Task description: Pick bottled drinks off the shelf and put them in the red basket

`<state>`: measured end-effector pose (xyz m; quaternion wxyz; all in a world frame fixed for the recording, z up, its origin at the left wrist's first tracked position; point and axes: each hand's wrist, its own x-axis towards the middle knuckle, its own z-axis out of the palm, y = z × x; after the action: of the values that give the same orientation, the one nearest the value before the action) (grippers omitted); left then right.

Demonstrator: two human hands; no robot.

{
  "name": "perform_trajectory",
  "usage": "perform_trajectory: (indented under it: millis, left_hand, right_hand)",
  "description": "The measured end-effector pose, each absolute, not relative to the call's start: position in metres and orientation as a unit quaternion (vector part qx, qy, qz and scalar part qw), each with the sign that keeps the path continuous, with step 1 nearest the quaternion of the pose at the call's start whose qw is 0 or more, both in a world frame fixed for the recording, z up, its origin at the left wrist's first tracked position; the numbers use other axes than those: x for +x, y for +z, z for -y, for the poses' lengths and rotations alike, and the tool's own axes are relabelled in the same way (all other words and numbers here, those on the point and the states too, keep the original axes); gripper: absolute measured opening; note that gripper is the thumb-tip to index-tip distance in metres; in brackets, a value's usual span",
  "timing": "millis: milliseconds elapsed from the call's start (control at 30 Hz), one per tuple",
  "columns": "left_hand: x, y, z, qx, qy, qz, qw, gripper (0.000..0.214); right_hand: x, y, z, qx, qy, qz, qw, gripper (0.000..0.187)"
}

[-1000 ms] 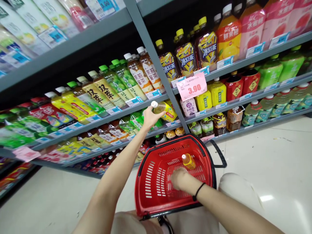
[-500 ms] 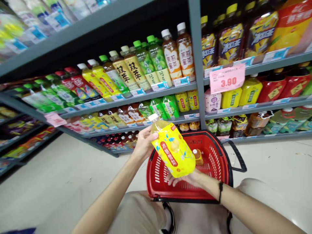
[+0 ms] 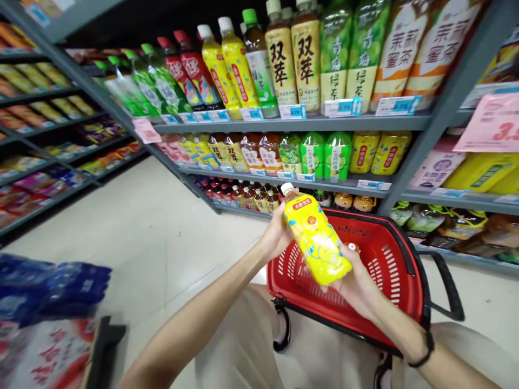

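I hold a yellow-labelled drink bottle (image 3: 314, 237) with a white cap in both hands, tilted, above a red shopping basket (image 3: 389, 270). My left hand (image 3: 275, 235) grips its upper part near the neck. Under its lower end, my right hand (image 3: 357, 283) wraps around the base; a black band sits on that wrist. The cap of a second small bottle (image 3: 352, 247) in the basket peeks out just behind my right fingers. The basket stands on the floor in front of my knees.
Grey shelves (image 3: 292, 123) packed with bottled teas and juices run along the back, with price tags on their edges and a pink price sign (image 3: 492, 121) at right. More shelves line the aisle at left. Blue packs (image 3: 52, 283) and a red-white package (image 3: 44, 354) lie at lower left.
I took the yellow bottle off the shelf with my left hand and brought it down over the basket; my right hand left the basket and took its base. The view swung left.
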<state>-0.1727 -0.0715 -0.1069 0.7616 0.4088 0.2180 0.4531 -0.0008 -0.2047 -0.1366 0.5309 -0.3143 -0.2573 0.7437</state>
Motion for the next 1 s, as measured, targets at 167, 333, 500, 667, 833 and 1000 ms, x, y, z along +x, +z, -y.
perform_trajectory:
  millis: [167, 333, 500, 667, 833, 1000]
  left_hand:
    - [-0.177, -0.118, 0.075, 0.407, 0.448, -0.228, 0.763, 0.081]
    - [-0.171, -0.133, 0.090, 0.459, 0.456, -0.220, 0.730, 0.065]
    - [-0.168, -0.145, 0.100, 0.549, 0.390, -0.165, 0.721, 0.057]
    - [-0.158, -0.138, 0.105, 0.557, 0.397, -0.168, 0.710, 0.057]
    - [-0.151, -0.128, 0.113, 0.574, 0.388, -0.194, 0.694, 0.058]
    - [-0.153, -0.125, 0.121, 0.597, 0.368, -0.165, 0.693, 0.057]
  right_hand:
    - [0.001, -0.145, 0.200, -0.405, 0.707, 0.296, 0.498, 0.073]
    - [-0.002, -0.143, 0.198, -0.415, 0.701, 0.419, 0.402, 0.072]
    - [-0.010, -0.157, 0.203, -0.391, 0.676, 0.486, 0.392, 0.061]
    - [-0.005, -0.169, 0.209, -0.415, 0.643, 0.496, 0.410, 0.060]
    - [-0.003, -0.172, 0.214, -0.426, 0.610, 0.512, 0.430, 0.063]
    - [-0.005, -0.176, 0.221, -0.437, 0.603, 0.501, 0.440, 0.067]
